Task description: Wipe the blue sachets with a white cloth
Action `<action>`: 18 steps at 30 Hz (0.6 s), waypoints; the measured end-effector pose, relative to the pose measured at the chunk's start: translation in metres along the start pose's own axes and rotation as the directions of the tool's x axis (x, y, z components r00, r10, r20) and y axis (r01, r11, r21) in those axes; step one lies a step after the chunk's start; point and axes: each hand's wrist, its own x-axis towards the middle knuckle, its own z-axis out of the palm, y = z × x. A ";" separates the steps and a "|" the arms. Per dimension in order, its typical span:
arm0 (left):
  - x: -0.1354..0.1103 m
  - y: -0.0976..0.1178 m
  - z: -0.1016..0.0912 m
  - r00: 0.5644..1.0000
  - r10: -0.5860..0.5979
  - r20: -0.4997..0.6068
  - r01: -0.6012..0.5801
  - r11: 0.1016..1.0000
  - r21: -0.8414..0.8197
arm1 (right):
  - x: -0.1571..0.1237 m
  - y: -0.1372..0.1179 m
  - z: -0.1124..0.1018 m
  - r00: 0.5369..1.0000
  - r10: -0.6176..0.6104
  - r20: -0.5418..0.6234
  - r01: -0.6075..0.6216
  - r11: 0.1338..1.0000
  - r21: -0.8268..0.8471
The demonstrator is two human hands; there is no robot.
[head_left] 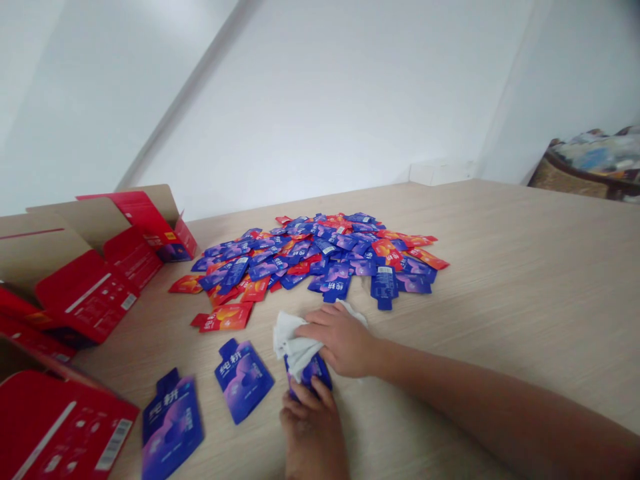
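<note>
My right hand (347, 341) presses a crumpled white cloth (293, 337) over the upper part of a blue-purple sachet (320, 373). Below it, my left hand (314, 423) has its curled fingers on the lower edge of that same sachet, holding it against the table. Part of the sachet is hidden by the cloth and fingers. To the left lie two more blue-purple sachets, a nearer one (173, 427) and a farther one (245, 381), both flat with their necks pointing away from me. An orange-red sachet (227, 317) rests just beyond them.
A wide heap of blue-purple and orange-red sachets (310, 250) covers the middle of the wooden table (500, 267). Several red cardboard boxes with open flaps, including one box (90, 293), line the left side. A white wall rises behind; a chair piled with things (590, 163) stands far right.
</note>
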 end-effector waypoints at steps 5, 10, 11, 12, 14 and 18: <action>0.002 -0.002 -0.004 0.998 -0.016 0.065 0.022 0.995 -0.093 | -0.001 -0.009 0.005 0.971 -0.188 0.148 0.183 0.982 0.048; 0.001 -0.001 -0.006 0.998 -0.005 0.068 0.007 0.999 -0.033 | 0.002 -0.004 0.008 0.986 -0.080 0.147 0.077 0.997 0.031; 0.000 -0.001 -0.006 0.998 0.002 0.067 -0.001 1.000 -0.018 | 0.002 -0.003 0.008 0.989 -0.056 0.140 0.053 0.998 0.023; -0.001 0.000 -0.005 0.998 0.011 0.062 -0.011 1.000 -0.002 | 0.002 -0.002 0.008 0.991 -0.032 0.130 0.030 0.999 0.015; -0.002 0.000 -0.004 0.999 0.028 0.042 -0.029 0.999 0.027 | 0.002 -0.002 0.007 0.995 0.005 0.102 -0.005 1.000 0.001; -0.003 0.002 -0.001 1.000 0.024 0.016 -0.025 0.999 0.048 | -0.002 -0.002 0.001 0.999 0.024 -0.024 -0.024 1.000 -0.008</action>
